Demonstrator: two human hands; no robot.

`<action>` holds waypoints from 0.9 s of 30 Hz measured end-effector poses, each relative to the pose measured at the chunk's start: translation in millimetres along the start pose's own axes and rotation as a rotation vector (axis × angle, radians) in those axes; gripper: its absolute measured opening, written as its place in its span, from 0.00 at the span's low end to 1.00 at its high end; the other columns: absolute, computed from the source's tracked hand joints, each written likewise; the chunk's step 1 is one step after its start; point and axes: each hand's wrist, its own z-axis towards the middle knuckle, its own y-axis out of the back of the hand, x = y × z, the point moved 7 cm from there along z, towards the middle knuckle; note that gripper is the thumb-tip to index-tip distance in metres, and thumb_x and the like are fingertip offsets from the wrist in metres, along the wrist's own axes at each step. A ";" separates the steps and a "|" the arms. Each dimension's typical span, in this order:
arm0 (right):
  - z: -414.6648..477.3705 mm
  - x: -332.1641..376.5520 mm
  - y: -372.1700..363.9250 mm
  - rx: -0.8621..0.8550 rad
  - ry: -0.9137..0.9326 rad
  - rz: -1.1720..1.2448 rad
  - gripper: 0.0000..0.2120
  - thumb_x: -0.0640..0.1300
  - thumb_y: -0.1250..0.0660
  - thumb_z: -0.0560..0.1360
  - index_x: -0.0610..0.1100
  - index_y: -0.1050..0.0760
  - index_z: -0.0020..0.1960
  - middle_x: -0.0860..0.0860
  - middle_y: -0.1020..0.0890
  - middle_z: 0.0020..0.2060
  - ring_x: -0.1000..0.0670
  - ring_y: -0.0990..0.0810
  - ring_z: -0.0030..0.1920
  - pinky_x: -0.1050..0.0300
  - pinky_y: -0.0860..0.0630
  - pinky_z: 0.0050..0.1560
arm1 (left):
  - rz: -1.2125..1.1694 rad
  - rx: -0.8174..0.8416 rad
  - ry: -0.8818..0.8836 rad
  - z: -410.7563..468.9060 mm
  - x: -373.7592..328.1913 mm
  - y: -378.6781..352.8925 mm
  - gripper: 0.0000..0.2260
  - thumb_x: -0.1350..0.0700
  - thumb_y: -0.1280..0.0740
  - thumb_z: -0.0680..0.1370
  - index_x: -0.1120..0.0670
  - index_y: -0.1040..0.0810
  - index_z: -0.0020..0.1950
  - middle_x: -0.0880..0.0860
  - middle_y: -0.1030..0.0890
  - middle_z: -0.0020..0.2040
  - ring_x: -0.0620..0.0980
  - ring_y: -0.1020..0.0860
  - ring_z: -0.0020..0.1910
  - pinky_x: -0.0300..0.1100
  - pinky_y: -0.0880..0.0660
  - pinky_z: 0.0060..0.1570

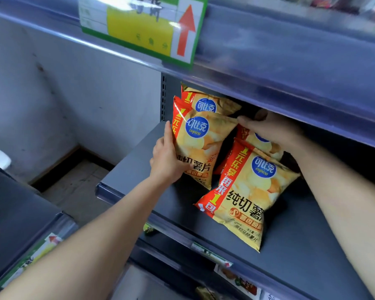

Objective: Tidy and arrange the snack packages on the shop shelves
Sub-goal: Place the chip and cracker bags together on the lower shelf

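Left hand (167, 156): wrapped on the lower-left edge of the front-left bag (196, 144). The index finger lies straight up the red side stripe and the heel of the hand covers part of the bag's front. The bag stands upright, slightly tilted, on the grey shelf (307, 245).

Right hand (273, 129): at 3 o'clock of that bag, back of the hand up. Fingertips (240, 120) meet the bag's top-right corner. Contact is seen; whether they pinch the corner, cannot tell.

Back-left bag (207, 101): at 12 o'clock of the front-left bag, directly behind it, only its upper part showing.

Back-right bag (259, 144): under the right hand, mostly covered.

Front-right bag (247, 198): at 6 o'clock of the right hand, leaning back on the back-right bag, skewed, bottom edge near the shelf's front lip. Neither hand touches it.

All four are yellow potato-chip packs with a round blue logo and a red band.

Upper shelf rail (290, 68): at 12 o'clock. It carries a green-and-yellow price card (139, 31) with a red up-arrow.

White wall (74, 94): at 9 o'clock of the left hand.
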 end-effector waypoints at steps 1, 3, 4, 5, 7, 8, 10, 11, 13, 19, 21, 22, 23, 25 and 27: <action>0.4 -8.2 0.6 0.031 -0.001 -0.002 0.13 0.46 0.38 0.80 0.36 0.25 0.53 0.42 0.22 0.37 0.51 0.29 0.31 0.75 0.37 0.18 | 0.000 -0.006 -0.002 -1.4 -0.4 -0.4 0.58 0.57 0.20 0.64 0.44 0.60 0.78 0.55 0.37 0.71 0.55 0.39 0.72 0.60 0.36 0.68; -9.2 -19.3 -2.7 0.128 -0.078 -0.052 0.08 0.46 0.33 0.77 0.41 0.27 0.45 0.48 0.23 0.37 0.56 0.30 0.30 0.72 0.35 0.19 | 0.016 -0.029 -0.006 -4.3 -1.5 -1.1 0.59 0.57 0.20 0.64 0.44 0.61 0.78 0.55 0.39 0.72 0.55 0.40 0.73 0.60 0.36 0.68; -8.4 -30.6 -5.3 0.168 -0.117 -0.117 0.11 0.47 0.29 0.74 0.41 0.26 0.49 0.47 0.20 0.44 0.55 0.27 0.33 0.69 0.31 0.23 | 0.038 -0.045 -0.001 -6.7 -2.2 -1.0 0.59 0.56 0.20 0.64 0.44 0.61 0.78 0.55 0.40 0.72 0.55 0.40 0.73 0.60 0.36 0.68; -5.1 -42.0 -7.0 0.182 -0.135 -0.198 0.21 0.48 0.25 0.70 0.40 0.26 0.58 0.46 0.21 0.53 0.54 0.25 0.38 0.66 0.30 0.28 | 0.067 -0.064 0.007 -9.0 -2.8 -0.8 0.59 0.55 0.19 0.63 0.44 0.61 0.78 0.54 0.41 0.73 0.55 0.41 0.73 0.60 0.37 0.68; -2.3 -56.9 -12.1 0.206 -0.131 -0.367 0.37 0.52 0.21 0.64 0.42 0.30 0.68 0.47 0.23 0.61 0.50 0.22 0.49 0.61 0.28 0.41 | 0.109 -0.096 0.021 -14.6 -4.8 -1.8 0.59 0.53 0.20 0.63 0.44 0.61 0.78 0.54 0.43 0.75 0.54 0.44 0.75 0.63 0.42 0.70; -1.2 -62.7 -16.0 0.225 -0.127 -0.385 0.39 0.52 0.19 0.61 0.43 0.30 0.68 0.48 0.22 0.61 0.50 0.22 0.51 0.60 0.28 0.46 | 0.120 -0.110 0.027 -16.9 -5.8 -2.9 0.59 0.53 0.20 0.63 0.44 0.61 0.78 0.54 0.44 0.75 0.54 0.45 0.75 0.64 0.44 0.70; -2.2 -68.8 -23.5 0.268 -0.122 -0.367 0.38 0.50 0.18 0.60 0.45 0.29 0.65 0.49 0.20 0.59 0.49 0.21 0.52 0.57 0.26 0.51 | 0.133 -0.136 0.023 -19.9 -6.7 -5.4 0.59 0.52 0.20 0.64 0.44 0.62 0.78 0.55 0.45 0.76 0.54 0.47 0.76 0.64 0.46 0.71; -0.9 -71.6 -25.4 0.270 -0.117 -0.366 0.37 0.49 0.18 0.60 0.45 0.29 0.64 0.49 0.20 0.58 0.49 0.21 0.52 0.55 0.25 0.53 | 0.134 -0.146 0.011 -20.6 -7.1 -7.0 0.59 0.51 0.20 0.63 0.44 0.62 0.78 0.56 0.45 0.76 0.55 0.47 0.76 0.63 0.45 0.71; -2.0 -73.0 -27.2 0.260 -0.112 -0.359 0.36 0.48 0.18 0.60 0.44 0.29 0.63 0.48 0.20 0.57 0.48 0.22 0.52 0.55 0.25 0.52 | 0.136 -0.147 -0.006 -21.7 -8.2 -10.3 0.59 0.49 0.20 0.63 0.44 0.61 0.78 0.56 0.44 0.76 0.56 0.47 0.75 0.61 0.43 0.71; -3.8 -63.3 -13.4 0.143 -0.036 -0.308 0.30 0.47 0.26 0.72 0.43 0.34 0.70 0.48 0.26 0.66 0.47 0.26 0.62 0.65 0.33 0.36 | 0.178 -0.239 -0.034 -35.1 -22.9 -7.0 0.56 0.45 0.21 0.64 0.46 0.57 0.79 0.57 0.49 0.78 0.54 0.52 0.77 0.62 0.51 0.73; -2.3 -62.5 -13.3 0.165 -0.034 -0.226 0.27 0.46 0.32 0.77 0.41 0.36 0.73 0.44 0.29 0.69 0.45 0.28 0.66 0.62 0.34 0.40 | 0.186 -0.328 -0.146 -45.0 -36.0 -4.7 0.54 0.43 0.22 0.64 0.48 0.53 0.79 0.57 0.49 0.78 0.54 0.51 0.77 0.59 0.54 0.74; -2.6 -60.7 -15.5 0.180 -0.015 -0.225 0.26 0.44 0.35 0.79 0.40 0.37 0.73 0.43 0.30 0.70 0.44 0.29 0.67 0.60 0.35 0.43 | 0.193 -0.346 -0.218 -50.4 -43.8 -6.8 0.52 0.42 0.22 0.64 0.49 0.50 0.79 0.57 0.48 0.77 0.54 0.50 0.76 0.58 0.54 0.73; -3.3 -58.0 -15.8 0.159 0.011 -0.229 0.25 0.44 0.36 0.79 0.40 0.37 0.73 0.43 0.30 0.70 0.44 0.30 0.68 0.60 0.38 0.43 | 0.211 -0.336 -0.279 -55.0 -51.2 -11.5 0.50 0.42 0.22 0.64 0.48 0.48 0.79 0.56 0.47 0.77 0.54 0.49 0.76 0.57 0.52 0.73; -4.8 -53.0 -13.2 0.078 0.066 -0.254 0.26 0.45 0.33 0.77 0.42 0.37 0.73 0.45 0.31 0.70 0.46 0.31 0.67 0.63 0.43 0.36 | 0.273 -0.285 -0.345 -60.0 -61.0 -23.2 0.48 0.42 0.23 0.64 0.48 0.45 0.78 0.56 0.46 0.76 0.53 0.48 0.75 0.57 0.51 0.72; -4.7 -51.0 -13.6 0.053 0.098 -0.268 0.27 0.46 0.33 0.77 0.42 0.37 0.72 0.45 0.30 0.69 0.46 0.31 0.67 0.64 0.45 0.36 | 0.317 -0.254 -0.306 -58.1 -62.1 -28.4 0.50 0.42 0.22 0.64 0.47 0.47 0.78 0.56 0.49 0.77 0.54 0.51 0.76 0.58 0.51 0.72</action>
